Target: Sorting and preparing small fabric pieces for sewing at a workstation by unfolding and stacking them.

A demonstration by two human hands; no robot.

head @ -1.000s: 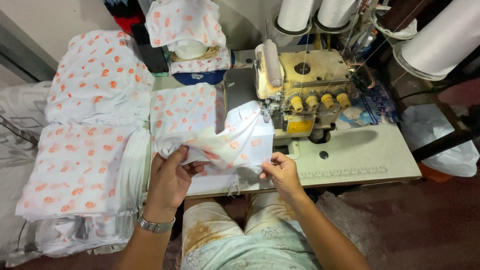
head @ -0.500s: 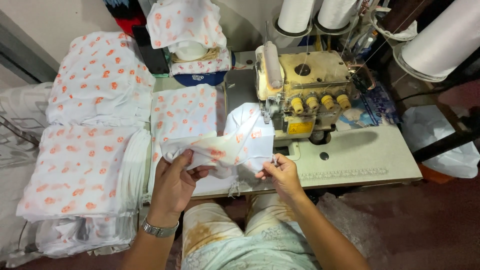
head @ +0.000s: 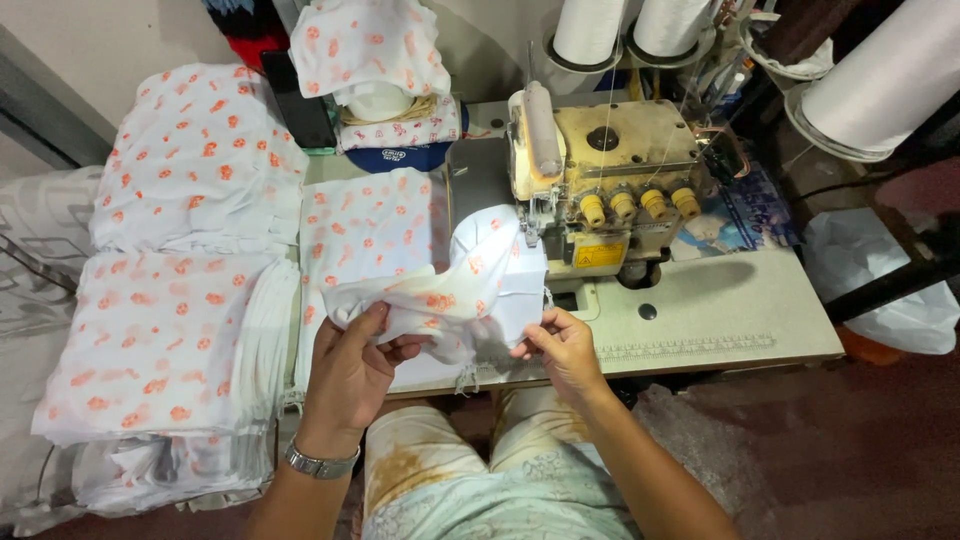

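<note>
Head view: both hands, left hand [head: 350, 370] and right hand [head: 565, 350], pinch printed white cloth [head: 450, 300].

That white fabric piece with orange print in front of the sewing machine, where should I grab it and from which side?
Hold the fabric piece by its near, bunched edge, coming from the seated side. The left hand already pinches the gathered left end and the right hand the right edge, where the cloth is folded thick. The far end lies by the overlock machine, so leave that end free.
</note>
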